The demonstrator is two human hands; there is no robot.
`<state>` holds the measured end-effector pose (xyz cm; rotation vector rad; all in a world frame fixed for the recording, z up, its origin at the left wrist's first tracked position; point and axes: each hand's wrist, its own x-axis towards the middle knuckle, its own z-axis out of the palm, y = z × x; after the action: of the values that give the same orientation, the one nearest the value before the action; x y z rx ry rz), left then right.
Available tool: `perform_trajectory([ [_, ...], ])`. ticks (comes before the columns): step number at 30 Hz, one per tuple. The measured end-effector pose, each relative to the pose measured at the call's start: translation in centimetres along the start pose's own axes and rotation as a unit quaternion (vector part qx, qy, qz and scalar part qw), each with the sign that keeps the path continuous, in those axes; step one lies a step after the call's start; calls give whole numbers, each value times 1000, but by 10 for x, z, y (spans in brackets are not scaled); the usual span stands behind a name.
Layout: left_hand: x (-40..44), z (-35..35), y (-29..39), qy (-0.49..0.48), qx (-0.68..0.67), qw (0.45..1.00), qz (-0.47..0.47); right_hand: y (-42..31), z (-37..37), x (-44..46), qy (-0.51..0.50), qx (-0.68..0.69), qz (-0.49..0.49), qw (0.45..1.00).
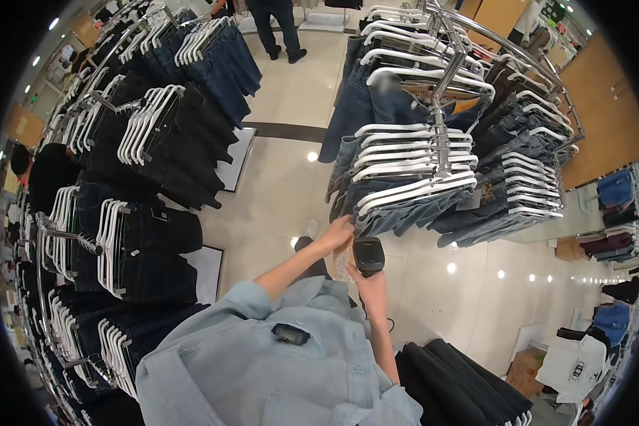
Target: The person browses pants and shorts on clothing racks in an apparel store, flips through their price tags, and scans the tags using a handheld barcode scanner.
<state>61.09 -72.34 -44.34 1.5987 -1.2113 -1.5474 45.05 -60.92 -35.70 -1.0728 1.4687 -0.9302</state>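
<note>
My right hand [370, 280] is wrapped round a black handheld scanner [368, 255], with a dark cord hanging below it. Just left of the scanner is a tan paper tag [343, 263] with small print. My left hand [339, 231] is closed at the tag's upper end, by the lower edge of the hanging jeans [387, 216]. These blue-grey jeans hang from white hangers [415, 192] on a chrome rack arm [440, 135], directly in front of my hands.
Racks of dark trousers [184, 135] line the left side. Black garments [454, 383] hang at the lower right, near a cardboard box [525, 369]. A person in dark trousers [273, 25] stands in the aisle at the top. Wooden panels [603, 106] are at the right.
</note>
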Motion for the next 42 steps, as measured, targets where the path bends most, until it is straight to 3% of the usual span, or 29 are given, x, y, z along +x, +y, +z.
perform_trajectory([
  [4, -9, 1, 10, -33, -34, 998, -48, 19, -7, -2, -8, -39, 3, 999],
  [9, -12, 19, 20, -23, -68, 996, -58, 31, -24, -4, 60, -84, 11, 995],
  [14, -16, 14, 37, -119, -45, 991, -48, 39, -51, -2, 93, -95, 11, 991],
  [17, -34, 7, 53, -174, -104, 974, -103, 39, -60, -9, 92, -122, 54, 987],
  [27, -8, -10, 7, -213, -135, 964, -89, 39, -56, -13, 78, -149, 65, 984],
  [30, 18, -21, -13, -153, -86, 983, -46, 35, -56, -11, 101, -167, 70, 978],
  [32, 29, -28, -11, 4, -41, 999, -11, 34, -54, -12, 121, -168, 59, 977],
  [33, 36, -31, -12, -1, -39, 999, -9, 36, -53, -12, 130, -183, 65, 972],
  [35, 50, -33, -14, 127, 55, 984, 111, 39, -51, -13, 147, -196, 71, 967],
  [36, 53, -32, -7, 120, 58, 984, 115, 40, -49, -14, 161, -206, 69, 963],
  [38, 54, -30, 7, 130, 100, 960, 227, 42, -46, -18, 185, -213, 69, 957],
  [39, 42, -31, 30, 84, 149, 971, 169, 40, -45, -19, 191, -219, 65, 954],
  [40, 47, -27, 23, 73, 151, 970, 175, 39, -44, -20, 198, -226, 63, 952],
  [42, 58, -21, 12, 54, 159, 940, 297, 30, -42, -24, 214, -231, 84, 945],
])
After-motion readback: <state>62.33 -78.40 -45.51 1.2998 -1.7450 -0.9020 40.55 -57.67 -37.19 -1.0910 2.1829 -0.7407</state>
